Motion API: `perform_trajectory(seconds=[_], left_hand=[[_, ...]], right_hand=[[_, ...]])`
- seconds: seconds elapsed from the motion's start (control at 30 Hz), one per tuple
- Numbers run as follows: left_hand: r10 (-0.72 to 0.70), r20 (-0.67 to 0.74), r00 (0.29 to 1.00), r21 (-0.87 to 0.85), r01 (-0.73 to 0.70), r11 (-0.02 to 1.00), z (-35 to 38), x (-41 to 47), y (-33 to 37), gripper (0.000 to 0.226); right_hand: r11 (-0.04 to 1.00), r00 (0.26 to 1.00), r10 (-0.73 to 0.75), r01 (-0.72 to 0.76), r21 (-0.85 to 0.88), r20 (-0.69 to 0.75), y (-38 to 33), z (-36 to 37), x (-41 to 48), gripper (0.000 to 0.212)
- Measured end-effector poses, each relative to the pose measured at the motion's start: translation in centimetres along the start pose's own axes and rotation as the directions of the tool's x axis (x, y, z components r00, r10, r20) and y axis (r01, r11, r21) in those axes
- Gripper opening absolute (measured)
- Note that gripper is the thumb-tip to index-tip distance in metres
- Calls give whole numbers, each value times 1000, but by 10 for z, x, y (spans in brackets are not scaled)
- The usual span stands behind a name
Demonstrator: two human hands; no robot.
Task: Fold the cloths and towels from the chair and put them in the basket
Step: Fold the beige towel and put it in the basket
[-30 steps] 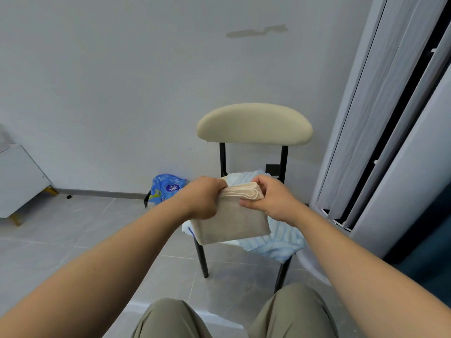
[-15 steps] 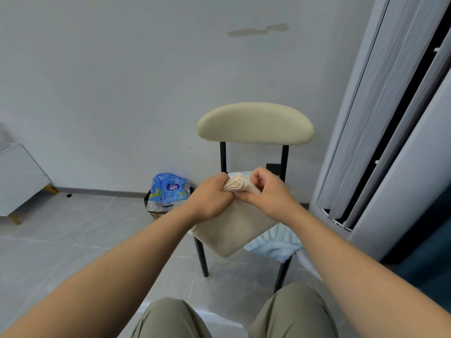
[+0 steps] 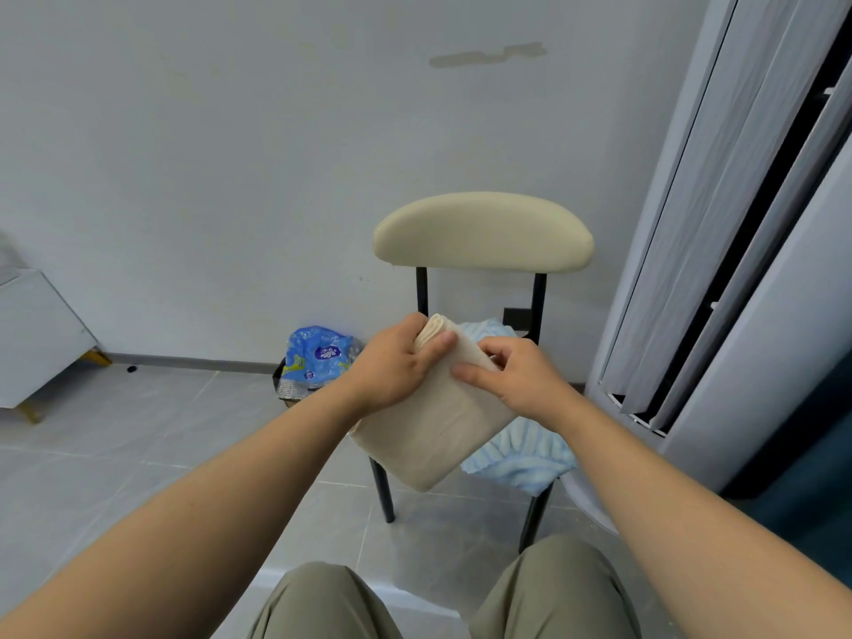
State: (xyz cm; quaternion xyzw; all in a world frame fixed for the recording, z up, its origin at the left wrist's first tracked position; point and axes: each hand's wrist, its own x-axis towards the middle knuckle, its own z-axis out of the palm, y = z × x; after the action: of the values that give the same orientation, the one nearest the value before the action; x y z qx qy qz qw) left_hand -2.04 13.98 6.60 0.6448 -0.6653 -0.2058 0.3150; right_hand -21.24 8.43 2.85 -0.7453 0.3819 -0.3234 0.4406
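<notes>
Just beyond the knees, the left hand [image 3: 396,368] is gripping the top corner of a folded beige cloth [image 3: 428,440], and the right hand [image 3: 523,382], at its three o'clock, is pinching the same edge. The fold is looking nearly done, so the cloth is likely heading next to the dark basket [image 3: 279,379] on the floor at ten o'clock. Behind, a blue towel [image 3: 521,461] is lying unfolded on the chair [image 3: 482,232].

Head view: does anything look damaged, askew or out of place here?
The wall has a brownish scuffed patch high above the chair, like missing paint. The light blue towel lies rumpled on the seat and droops over its front edge. The beige cloth, held by the left hand and right hand, hangs tilted.
</notes>
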Motion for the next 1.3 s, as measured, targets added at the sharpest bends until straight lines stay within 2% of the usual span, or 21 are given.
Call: perform_trajectory(seconds=[0.17, 0.3, 0.4, 0.57, 0.63, 0.7, 0.73, 0.8, 0.93, 1.0, 1.07, 1.1, 1.2, 1.3], left_hand=[[-13, -113, 994, 3, 13, 1000, -7, 7, -7, 43], [-28, -193, 981, 1, 29, 1000, -25, 12, -13, 45], [-23, -194, 981, 32, 30, 999, -34, 15, -18, 45], [-37, -160, 986, 109, 54, 993, -44, 17, -32, 47], [-62, -141, 988, 123, 80, 989, -46, 17, -39, 47], [-86, -117, 989, 133, 101, 986, -45, 14, -46, 48], [-95, -101, 990, 138, 109, 984, -44, 13, -48, 49], [-116, -82, 990, 133, 126, 983, -44, 10, -52, 49], [-155, -88, 984, 93, 164, 982, -48, 8, -60, 56], [-161, -101, 982, 73, 168, 983, -48, 7, -60, 57], [-166, -125, 978, 46, 172, 984, -45, 8, -57, 55], [-166, -140, 976, 41, 174, 984, -44, 9, -54, 54], [-164, -176, 971, 37, 173, 984, -40, 10, -50, 57], [-183, -169, 968, -7, 185, 983, -35, 11, -38, 59]], right_hand=[[999, 999, 22, -20, -29, 47, 1, -4, -1, 47], [985, 977, 156, -143, -92, 147, 9, -12, -3, 71], [985, 961, 156, -134, -109, 230, 7, -15, -6, 63], [978, 925, 127, -57, -198, 359, -11, -17, -5, 78], [983, 906, 86, -8, -186, 415, -22, -18, -7, 68], [990, 897, 28, 35, -134, 442, -36, -19, -12, 36], [994, 896, 3, 46, -100, 444, -41, -20, -13, 25], [996, 899, -33, 66, -60, 437, -46, -22, -13, 16], [994, 921, -10, 52, -98, 389, -48, -21, -10, 19], [992, 945, 22, 21, -127, 327, -42, -22, -5, 36], [972, 961, 105, -45, -229, 256, -35, -22, 1, 67], [964, 961, 148, -87, -252, 234, -32, -22, 3, 72], [967, 950, 213, -172, -187, 229, -24, -22, 5, 60], [954, 941, 289, -299, 33, 176, -9, -24, 5, 46]])
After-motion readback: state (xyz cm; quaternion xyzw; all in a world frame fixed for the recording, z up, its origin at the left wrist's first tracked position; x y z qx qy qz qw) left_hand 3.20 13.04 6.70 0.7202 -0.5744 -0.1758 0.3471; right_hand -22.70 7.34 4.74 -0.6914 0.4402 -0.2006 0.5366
